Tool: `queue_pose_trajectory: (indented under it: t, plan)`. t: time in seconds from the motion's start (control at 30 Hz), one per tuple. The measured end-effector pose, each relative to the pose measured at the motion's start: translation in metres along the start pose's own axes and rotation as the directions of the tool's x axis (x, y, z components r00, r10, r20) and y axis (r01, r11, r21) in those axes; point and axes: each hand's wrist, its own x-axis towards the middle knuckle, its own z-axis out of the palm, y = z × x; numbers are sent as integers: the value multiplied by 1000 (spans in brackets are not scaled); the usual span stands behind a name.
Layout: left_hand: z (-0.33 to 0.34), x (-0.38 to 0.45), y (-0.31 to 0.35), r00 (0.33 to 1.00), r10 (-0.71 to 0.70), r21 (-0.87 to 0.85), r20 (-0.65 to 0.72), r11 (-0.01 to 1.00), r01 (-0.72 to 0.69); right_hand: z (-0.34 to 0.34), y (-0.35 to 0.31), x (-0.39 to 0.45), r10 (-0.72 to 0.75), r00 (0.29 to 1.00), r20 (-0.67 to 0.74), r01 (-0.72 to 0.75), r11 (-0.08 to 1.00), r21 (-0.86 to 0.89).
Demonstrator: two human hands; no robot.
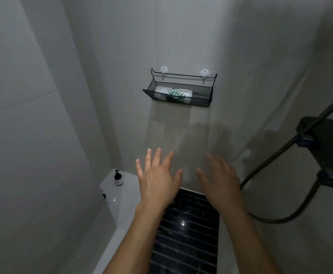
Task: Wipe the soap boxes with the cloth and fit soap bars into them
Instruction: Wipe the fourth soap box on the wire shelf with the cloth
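The black wire-mesh basket (178, 93) hangs on the grey tiled wall from two white suction hooks (164, 69), and it is the landmark here: inside it, toward its left end, lies a white soap box (160, 89); just right of that a second white soap box (185, 92) sits with a green-and-white patterned cloth (174, 93) bunched against its left side. Whether any soap bar is already in a box cannot be told from here. The boxes look like thin moulded plastic, so probably light, stiff and slick, likely best pinched by the long rim edges and lifted straight up over the basket's front wall. The cloth looks soft and limp, so it should gather easily in a fist and take up the shape of a box's inside. Well below the basket, both arms reach forward: the left hand (157, 177) has fingers spread straight, back up, holding nothing; the right hand (220, 176), somewhat blurred, also shows extended fingers and nothing in it. Neither touches the basket.
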Motion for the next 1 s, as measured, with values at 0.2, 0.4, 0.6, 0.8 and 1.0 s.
queue_pose_trajectory:
  t: [0.2, 0.4, 0.6, 0.8, 1.0]
  plan:
    - [26, 101, -11, 999, 45, -57, 13, 997, -44, 24, -5, 93, 50, 997, -64, -51, 998, -23]
    - [39, 221, -38, 995, 95, -105, 28, 990, -91, 45, -33, 206, 118, 988, -95, -122, 992, -40]
    - [40, 335, -54, 989, 145, -125, 22, 982, -142, 53, -63, 300, 158, 975, -155, -160, 987, -5]
    - [55, 405, -54, 984, 180, -152, 2, 972, -178, 57, -67, 367, 157, 973, -169, -156, 988, 23]
    - [68, 469, -48, 985, 172, -123, -35, 977, -175, 60, -57, 442, 105, 982, -156, -106, 994, -4]
